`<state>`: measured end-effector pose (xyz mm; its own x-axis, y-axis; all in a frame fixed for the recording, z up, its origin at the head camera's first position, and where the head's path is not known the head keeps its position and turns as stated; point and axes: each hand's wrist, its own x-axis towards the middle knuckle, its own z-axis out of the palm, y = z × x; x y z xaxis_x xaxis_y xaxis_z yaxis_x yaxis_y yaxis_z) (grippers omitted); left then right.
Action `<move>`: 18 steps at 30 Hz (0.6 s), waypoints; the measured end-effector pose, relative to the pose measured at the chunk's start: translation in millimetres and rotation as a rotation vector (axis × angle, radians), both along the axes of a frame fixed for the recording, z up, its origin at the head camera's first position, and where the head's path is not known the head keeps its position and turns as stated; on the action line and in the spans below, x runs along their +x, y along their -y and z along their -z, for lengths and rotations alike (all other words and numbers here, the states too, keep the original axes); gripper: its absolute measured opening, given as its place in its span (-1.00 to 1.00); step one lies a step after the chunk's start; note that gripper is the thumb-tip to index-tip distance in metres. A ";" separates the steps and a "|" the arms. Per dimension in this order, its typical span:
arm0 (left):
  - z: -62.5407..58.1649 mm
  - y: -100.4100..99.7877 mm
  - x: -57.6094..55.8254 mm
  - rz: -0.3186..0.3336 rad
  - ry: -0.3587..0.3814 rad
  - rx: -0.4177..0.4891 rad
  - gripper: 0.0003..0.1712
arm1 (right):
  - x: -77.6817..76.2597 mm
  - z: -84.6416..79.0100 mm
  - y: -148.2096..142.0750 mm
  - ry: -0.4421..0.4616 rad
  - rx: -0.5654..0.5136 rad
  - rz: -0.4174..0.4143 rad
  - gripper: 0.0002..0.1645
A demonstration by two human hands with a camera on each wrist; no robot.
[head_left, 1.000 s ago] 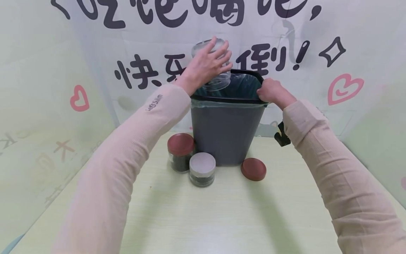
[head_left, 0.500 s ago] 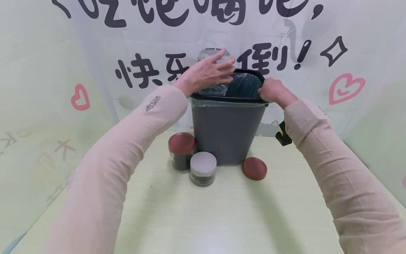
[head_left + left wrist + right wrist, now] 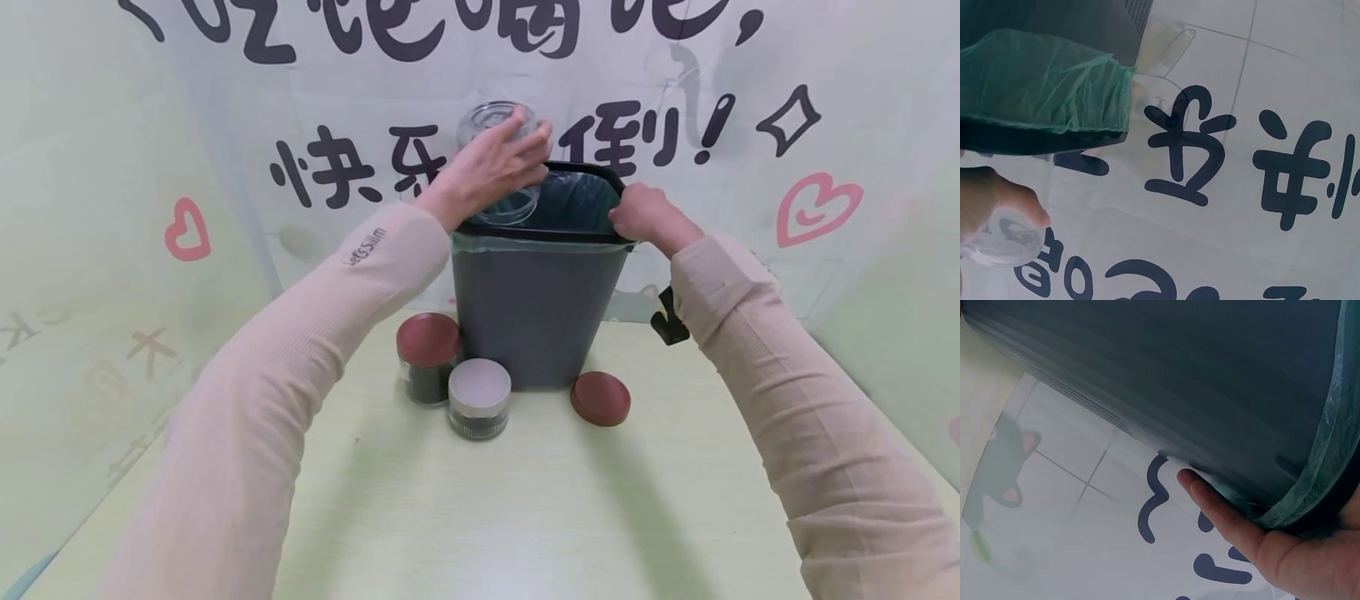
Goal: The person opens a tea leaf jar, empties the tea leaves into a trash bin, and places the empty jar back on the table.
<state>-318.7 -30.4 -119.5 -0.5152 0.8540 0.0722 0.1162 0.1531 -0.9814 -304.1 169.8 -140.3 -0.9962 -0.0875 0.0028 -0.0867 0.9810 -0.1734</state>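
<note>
My left hand (image 3: pixel 495 162) grips a clear jar (image 3: pixel 487 123) tipped over the opening of a dark grey bin (image 3: pixel 536 308). The jar's lower end overlaps the bin's mouth, just behind the front rim. Its walls look see-through, with no contents showing. In the left wrist view, the thumb lies along the jar (image 3: pixel 1004 247), beneath the bin's rim in that picture. My right hand (image 3: pixel 645 215) holds the bin's right rim, where a green liner bag (image 3: pixel 1310 481) folds over the edge. Seen from the right wrist, fingers (image 3: pixel 1229 515) lie against the bin's outer wall.
Left of the bin's foot stands a jar with a red lid (image 3: pixel 427 340) and dark contents. A low jar with a pale lid (image 3: pixel 480 387) sits in front of it. A loose red lid (image 3: pixel 600 398) lies at the right. A printed sheet (image 3: pixel 750 275) hangs behind.
My left hand first lowered the clear jar toward the bin's mouth, then raised it a little and shifted it left. The right hand stays on the rim.
</note>
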 end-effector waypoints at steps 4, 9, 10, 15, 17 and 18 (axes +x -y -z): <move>-6.3 -2.1 0.5 -0.052 0.110 0.013 -0.19 | -0.5 -0.2 -0.4 0.013 -0.006 0.005 -0.66; -11.7 -4.8 1.1 -0.105 0.217 -0.001 -0.17 | -0.6 0.3 -0.3 0.010 0.002 0.003 -0.66; -12.6 -5.5 1.1 -0.115 0.231 -0.007 -0.16 | -0.7 0.4 -0.2 0.008 0.006 0.000 -0.66; -16.7 -9.1 1.5 -0.145 0.260 -0.043 -0.18 | -0.4 0.5 0.7 0.012 -0.007 0.010 -0.66; -17.6 -10.1 2.2 -0.151 0.267 -0.052 -0.20 | -0.3 0.3 1.1 0.012 -0.012 0.016 -0.66; -17.9 -10.4 2.4 -0.155 0.274 -0.052 -0.21 | -0.2 0.3 1.2 0.010 -0.010 0.016 -0.66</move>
<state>-316.3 -19.9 -101.7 -0.6337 0.7627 -0.1290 0.3567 0.1402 -0.9236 -304.4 168.7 -140.6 -0.9974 -0.0717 -0.0059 -0.0694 0.9805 -0.1838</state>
